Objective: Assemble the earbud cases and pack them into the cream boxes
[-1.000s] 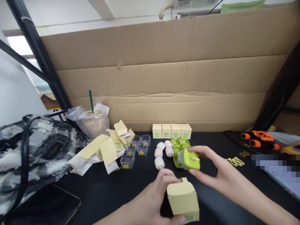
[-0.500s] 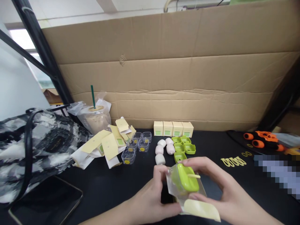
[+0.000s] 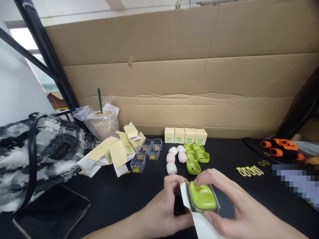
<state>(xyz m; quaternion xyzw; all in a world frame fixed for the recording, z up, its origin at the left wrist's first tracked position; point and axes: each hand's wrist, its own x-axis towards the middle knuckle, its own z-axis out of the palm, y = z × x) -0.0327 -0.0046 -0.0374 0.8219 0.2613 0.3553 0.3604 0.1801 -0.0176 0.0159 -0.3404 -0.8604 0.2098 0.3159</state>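
My left hand grips a small cardboard box from its left side, fingers above and thumb below. The box's white flaps stand open. In its opening sits a clear plastic container with a green lid, which has a pale yellow strip across its middle. My right hand holds the container and box from the right, forefinger at the lid's far edge and thumb at its near edge. Just beyond are several green plastic covers and several white and pale pink rounded pieces.
Several closed cream boxes stand in a row at the back. Clear plastic cups and opened-out cartons lie left. Yellow loops and an orange-black object are at right. A bag, tablet and bagged drink stand left.
The green-lidded container has turned to face up more and sits lower in the box. The box has tilted, so its near flap now shows white. Both hands have kept hold.
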